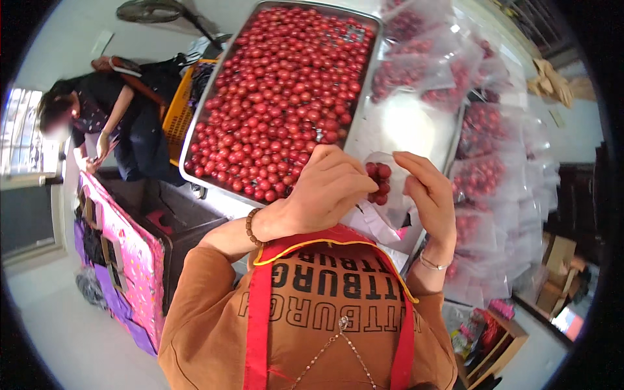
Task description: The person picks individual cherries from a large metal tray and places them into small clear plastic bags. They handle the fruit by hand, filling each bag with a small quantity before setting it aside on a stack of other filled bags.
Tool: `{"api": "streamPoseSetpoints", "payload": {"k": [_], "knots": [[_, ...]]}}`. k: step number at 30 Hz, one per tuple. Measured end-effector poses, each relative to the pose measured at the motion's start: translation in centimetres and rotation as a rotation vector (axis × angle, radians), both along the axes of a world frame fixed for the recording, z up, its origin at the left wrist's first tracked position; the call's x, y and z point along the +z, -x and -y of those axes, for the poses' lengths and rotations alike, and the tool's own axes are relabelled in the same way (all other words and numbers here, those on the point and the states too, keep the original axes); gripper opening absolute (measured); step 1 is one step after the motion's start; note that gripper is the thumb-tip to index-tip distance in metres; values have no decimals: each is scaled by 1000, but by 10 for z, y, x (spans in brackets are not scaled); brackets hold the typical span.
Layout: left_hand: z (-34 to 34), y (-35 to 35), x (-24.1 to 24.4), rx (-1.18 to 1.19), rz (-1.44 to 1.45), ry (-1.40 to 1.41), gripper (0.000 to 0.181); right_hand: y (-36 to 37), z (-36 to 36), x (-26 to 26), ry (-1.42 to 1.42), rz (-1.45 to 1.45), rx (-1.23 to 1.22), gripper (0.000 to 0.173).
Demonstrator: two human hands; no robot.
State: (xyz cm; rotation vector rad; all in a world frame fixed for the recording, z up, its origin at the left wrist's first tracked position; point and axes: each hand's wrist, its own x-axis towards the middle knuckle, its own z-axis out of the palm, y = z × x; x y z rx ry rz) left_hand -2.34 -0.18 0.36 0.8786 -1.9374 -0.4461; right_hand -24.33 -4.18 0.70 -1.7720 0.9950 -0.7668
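Just right of the fruit tray, a small clear plastic bag (399, 191) holds several round, dark red fruits (380, 181). At the bag's left side is my left hand (329, 187), its fingers curled against the bag and the fruits; some fingertips are hidden. My right hand (431, 195) has its fingers at the upper right edge of the same bag, with thumb and forefinger on the film. A large metal tray (183, 163) to the upper left carries a loose layer of the same small red fruits (278, 97).
Filled clear bags (480, 175) crowd the right side and the back right (414, 53). A bare metal surface (407, 122) lies beyond my hands. Left are a yellow crate (178, 117), a pink-sided case (126, 243) and another person (112, 117) bending over. A fan (148, 10) stands behind.
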Motion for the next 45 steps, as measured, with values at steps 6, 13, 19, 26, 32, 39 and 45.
{"api": "streamPoseSetpoints", "payload": {"k": [6,13,19,26,32,39,45], "knots": [[23,-66,-88,596,93,-108,15,-13,-2,1,-65,26,-24,34],[88,-78,-114,718,413,-85,11,-15,-5,4,-3,-4,-48,28],[112,-60,-142,822,812,-159,23,-17,-8,9,-22,-21,-88,26],[102,-56,-135,701,553,-205,24,-18,-9,3,-18,-16,-110,27],[73,-106,-129,487,-649,-651,16,-20,-10,4,-21,-20,-95,27],[26,-207,-131,901,-59,-437,25,-21,-6,5,13,-70,-50,29],[23,-205,-144,994,682,-266,37,-36,-1,8,54,-100,-44,30]]}}
